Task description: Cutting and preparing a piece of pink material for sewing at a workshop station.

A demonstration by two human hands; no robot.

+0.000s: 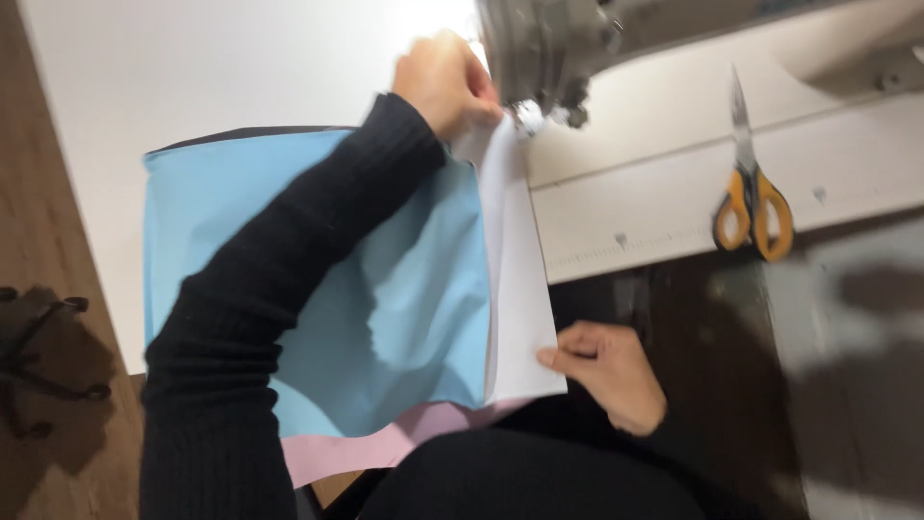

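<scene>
A light blue fabric piece (404,299) lies on the white table (192,67), with a white strip (515,279) along its right edge and a pink layer (385,445) showing beneath at the near end. My left hand (445,82), in a black ribbed sleeve, presses the fabric by the sewing machine head (539,48), fingers bent at the needle area. My right hand (606,371) pinches the near corner of the white strip at the table's front edge.
Orange-handled scissors (751,197) rest on the machine's white bed (674,193) to the right. Wooden floor and a dark chair base (38,356) are at the left. The frame is blurred by motion.
</scene>
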